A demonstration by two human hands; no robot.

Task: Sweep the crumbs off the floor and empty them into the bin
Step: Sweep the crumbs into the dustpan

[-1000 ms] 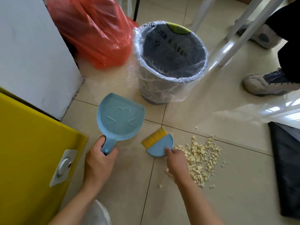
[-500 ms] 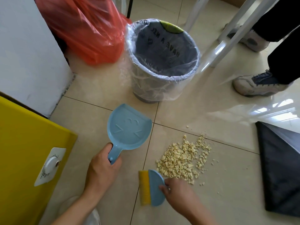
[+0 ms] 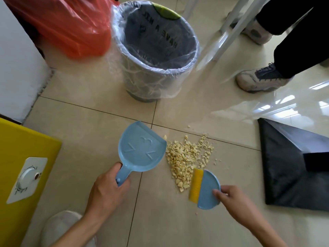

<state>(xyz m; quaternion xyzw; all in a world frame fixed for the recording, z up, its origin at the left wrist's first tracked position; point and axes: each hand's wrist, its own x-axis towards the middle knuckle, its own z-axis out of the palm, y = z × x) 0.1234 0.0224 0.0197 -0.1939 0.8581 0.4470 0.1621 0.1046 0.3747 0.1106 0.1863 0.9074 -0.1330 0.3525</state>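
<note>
A pile of pale yellow crumbs (image 3: 185, 155) lies on the beige tiled floor. My left hand (image 3: 108, 191) grips the handle of a light blue dustpan (image 3: 142, 150), whose front edge sits against the left side of the pile. My right hand (image 3: 235, 204) holds a small blue half-round brush (image 3: 206, 189) with yellow bristles, at the pile's lower right, bristles facing the crumbs. The grey bin (image 3: 160, 68), lined with a clear plastic bag, stands on the floor beyond the dustpan.
A red plastic bag (image 3: 67, 25) leans left of the bin by a white wall. A yellow cabinet (image 3: 21, 166) is at the left. A black bag (image 3: 292, 168) lies at the right. Another person's shoes (image 3: 261, 81) and white furniture legs (image 3: 229, 27) stand at the upper right.
The brush went from the pile's left side around its near edge to its lower right. The dustpan slid right until its edge met the crumbs.
</note>
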